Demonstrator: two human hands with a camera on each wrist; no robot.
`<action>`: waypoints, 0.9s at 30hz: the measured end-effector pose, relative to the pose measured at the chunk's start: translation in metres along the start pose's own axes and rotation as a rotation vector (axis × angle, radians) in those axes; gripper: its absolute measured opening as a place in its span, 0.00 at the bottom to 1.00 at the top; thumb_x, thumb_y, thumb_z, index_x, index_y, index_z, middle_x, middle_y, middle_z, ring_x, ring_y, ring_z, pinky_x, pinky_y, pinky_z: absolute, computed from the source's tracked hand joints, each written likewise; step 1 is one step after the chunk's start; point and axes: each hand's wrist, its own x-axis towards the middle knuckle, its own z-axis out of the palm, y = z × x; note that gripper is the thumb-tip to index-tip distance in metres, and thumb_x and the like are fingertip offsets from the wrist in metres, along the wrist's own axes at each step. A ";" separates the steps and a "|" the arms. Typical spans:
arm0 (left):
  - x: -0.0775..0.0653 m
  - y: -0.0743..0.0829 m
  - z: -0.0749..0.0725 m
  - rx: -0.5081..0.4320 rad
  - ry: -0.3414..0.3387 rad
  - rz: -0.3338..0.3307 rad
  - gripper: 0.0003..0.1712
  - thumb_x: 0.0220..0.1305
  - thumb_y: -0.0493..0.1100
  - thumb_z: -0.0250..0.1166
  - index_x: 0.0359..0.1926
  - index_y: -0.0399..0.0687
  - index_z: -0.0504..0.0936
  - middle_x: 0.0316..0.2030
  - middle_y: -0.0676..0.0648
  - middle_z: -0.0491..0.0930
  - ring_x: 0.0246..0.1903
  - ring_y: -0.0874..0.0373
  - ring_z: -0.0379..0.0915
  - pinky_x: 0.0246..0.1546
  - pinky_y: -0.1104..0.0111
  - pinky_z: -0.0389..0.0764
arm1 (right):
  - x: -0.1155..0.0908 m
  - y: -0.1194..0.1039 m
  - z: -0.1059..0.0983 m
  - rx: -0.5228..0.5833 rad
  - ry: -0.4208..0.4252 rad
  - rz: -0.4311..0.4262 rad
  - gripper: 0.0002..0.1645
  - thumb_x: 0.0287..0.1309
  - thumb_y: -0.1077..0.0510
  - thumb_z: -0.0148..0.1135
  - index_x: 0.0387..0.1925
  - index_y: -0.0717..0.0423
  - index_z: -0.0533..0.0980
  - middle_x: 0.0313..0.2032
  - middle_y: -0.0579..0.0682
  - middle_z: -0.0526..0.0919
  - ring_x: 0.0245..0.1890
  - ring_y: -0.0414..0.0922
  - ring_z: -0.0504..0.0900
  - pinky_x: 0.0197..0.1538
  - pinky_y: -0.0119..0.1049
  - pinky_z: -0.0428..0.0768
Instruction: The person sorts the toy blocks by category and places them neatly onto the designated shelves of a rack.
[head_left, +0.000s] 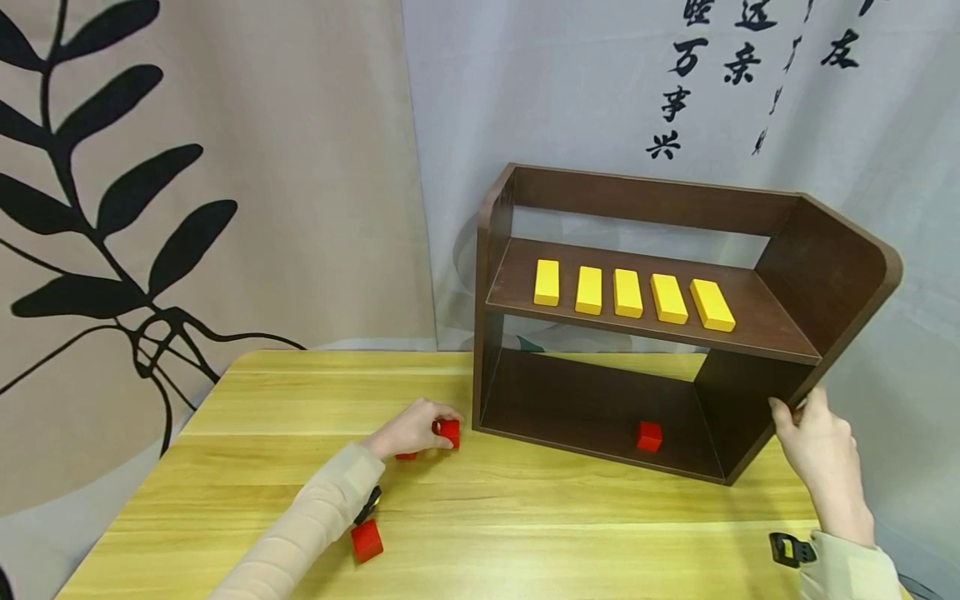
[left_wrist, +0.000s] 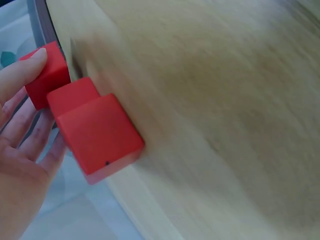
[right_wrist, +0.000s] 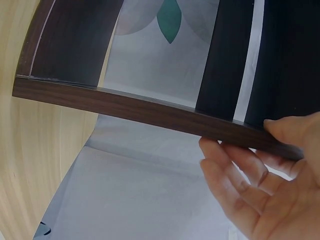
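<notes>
My left hand pinches a red block close to the shelf's left side; the left wrist view shows the thumb on that held block. Partly hidden behind the hand is a second red block, and a third red block sits nearer, beside the forearm. At the far right, my right hand grips the front edge of the dark brown shelf's side panel, thumb on one face and fingers on the other. The two-level shelf holds one red block on its lower board.
Several yellow blocks stand in a row on the upper board. The wooden table carries everything, and a printed cloth hangs behind it. Each wrist wears a black strap; the right strap shows clearly.
</notes>
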 end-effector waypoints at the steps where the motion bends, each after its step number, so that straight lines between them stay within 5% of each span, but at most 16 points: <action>1: 0.000 0.001 0.000 -0.013 -0.004 -0.002 0.22 0.50 0.35 0.72 0.49 0.36 0.81 0.41 0.43 0.85 0.30 0.61 0.73 0.31 0.76 0.76 | 0.000 0.000 0.000 -0.001 0.000 -0.001 0.25 0.68 0.48 0.45 0.47 0.69 0.60 0.38 0.76 0.77 0.35 0.77 0.74 0.27 0.57 0.69; 10: 0.008 0.016 -0.005 -0.036 -0.044 0.008 0.23 0.50 0.38 0.73 0.50 0.37 0.81 0.45 0.43 0.85 0.44 0.54 0.81 0.48 0.61 0.81 | 0.001 0.002 0.001 0.001 -0.002 -0.011 0.25 0.69 0.48 0.45 0.47 0.70 0.61 0.38 0.75 0.77 0.33 0.74 0.75 0.26 0.55 0.69; 22: 0.023 0.038 -0.005 -0.009 -0.079 0.129 0.23 0.53 0.39 0.72 0.51 0.38 0.81 0.43 0.45 0.85 0.32 0.60 0.78 0.38 0.68 0.83 | 0.002 0.002 0.001 0.001 -0.001 -0.011 0.26 0.68 0.48 0.46 0.47 0.70 0.61 0.39 0.77 0.77 0.34 0.75 0.75 0.26 0.56 0.70; 27: 0.033 0.047 0.000 0.014 -0.067 0.189 0.22 0.53 0.40 0.71 0.50 0.37 0.81 0.42 0.45 0.85 0.31 0.62 0.76 0.34 0.78 0.78 | 0.002 0.002 0.001 -0.002 -0.006 -0.001 0.25 0.68 0.48 0.45 0.46 0.70 0.61 0.39 0.77 0.77 0.35 0.75 0.75 0.27 0.56 0.70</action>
